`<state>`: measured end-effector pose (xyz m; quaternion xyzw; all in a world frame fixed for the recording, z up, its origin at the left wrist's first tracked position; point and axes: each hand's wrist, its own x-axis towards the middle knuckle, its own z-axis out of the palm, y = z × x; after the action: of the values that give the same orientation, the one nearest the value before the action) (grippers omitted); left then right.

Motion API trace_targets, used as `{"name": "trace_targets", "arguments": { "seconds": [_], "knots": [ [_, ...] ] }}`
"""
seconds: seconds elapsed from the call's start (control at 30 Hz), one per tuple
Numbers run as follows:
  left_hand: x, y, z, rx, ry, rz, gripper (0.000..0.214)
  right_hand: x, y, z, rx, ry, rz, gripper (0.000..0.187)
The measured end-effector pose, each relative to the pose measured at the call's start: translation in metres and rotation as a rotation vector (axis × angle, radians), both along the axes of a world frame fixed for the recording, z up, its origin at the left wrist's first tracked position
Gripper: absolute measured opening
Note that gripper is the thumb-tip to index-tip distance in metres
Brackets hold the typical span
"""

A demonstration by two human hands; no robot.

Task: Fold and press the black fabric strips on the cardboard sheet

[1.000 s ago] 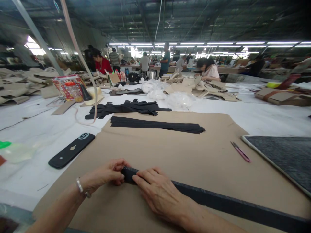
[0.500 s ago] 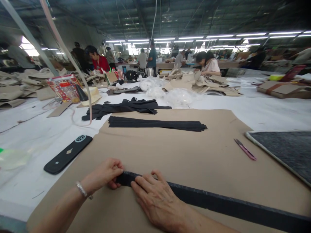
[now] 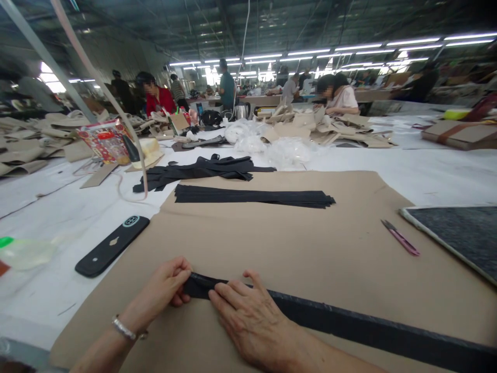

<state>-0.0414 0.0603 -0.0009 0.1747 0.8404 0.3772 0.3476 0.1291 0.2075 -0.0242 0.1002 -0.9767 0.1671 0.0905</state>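
A long black fabric strip (image 3: 361,318) runs from my hands toward the lower right edge, lying on a brown paper sheet (image 3: 272,238). My left hand (image 3: 173,282), with a silver bracelet at its wrist, pinches the strip's left end. Just beside it my right hand (image 3: 252,316) lies flat over the strip, palm down, fingers stretched and pressing on it. Between the hands the strip's upper edge looks slightly raised or folded. Beyond them lies a neat stack of black strips (image 3: 252,197), with a looser heap of black strips (image 3: 202,171) behind it.
Pink-handled thread snips (image 3: 400,238) lie on the right, near a dark grey board (image 3: 454,233). A black phone (image 3: 112,246) is at the left. A hose (image 3: 132,129) hangs down at the left. Clear plastic bags (image 3: 267,142) and tan pieces sit farther back, where several people work.
My left hand has shifted slightly left, still pinching the strip's end. The right hand stays nearly in place. The camera view has moved a little.
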Motion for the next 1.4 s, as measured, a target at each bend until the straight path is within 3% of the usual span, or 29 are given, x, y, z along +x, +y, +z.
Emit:
{"name": "trace_targets", "arguments": {
  "seconds": [0.2, 0.37, 0.43, 0.53, 0.57, 0.73, 0.93, 1.23, 1.4],
  "knots": [
    [-0.008, -0.012, -0.006, -0.009, 0.073, 0.035, 0.043, -0.001, 0.000, 0.001, -0.029, -0.033, 0.016, 0.038],
    [-0.006, -0.028, -0.008, 0.021, 0.418, 0.133, 0.035, 0.000, 0.001, 0.000, -0.021, -0.021, 0.025, 0.038],
    [0.006, -0.034, -0.015, 0.103, 0.635, -0.041, 0.027, 0.001, 0.001, 0.000, -0.017, -0.010, 0.017, 0.037],
    [0.024, -0.042, -0.034, 0.196, 1.065, -0.501, 0.028, 0.001, 0.000, 0.000, -0.017, 0.002, 0.011, 0.039],
    [0.026, -0.045, -0.041, 0.183, 1.186, -0.590, 0.032, 0.001, 0.000, 0.000, -0.017, 0.006, 0.015, 0.039],
    [0.016, -0.062, -0.053, 0.090, 1.463, -0.624, 0.038, 0.002, 0.001, 0.008, -0.019, -0.007, 0.003, 0.034],
    [0.012, -0.068, -0.050, 0.099, 1.533, -0.574, 0.035, -0.005, 0.000, 0.024, -0.060, -0.070, -0.048, 0.028],
    [-0.004, -0.079, -0.043, 0.095, 1.531, -0.589, 0.035, -0.004, -0.005, 0.016, 0.080, -0.041, -0.006, 0.028],
    [0.004, -0.073, -0.032, 0.131, 1.526, -0.477, 0.034, -0.007, -0.011, 0.021, 0.074, -0.029, -0.006, 0.038]
  ]
}}
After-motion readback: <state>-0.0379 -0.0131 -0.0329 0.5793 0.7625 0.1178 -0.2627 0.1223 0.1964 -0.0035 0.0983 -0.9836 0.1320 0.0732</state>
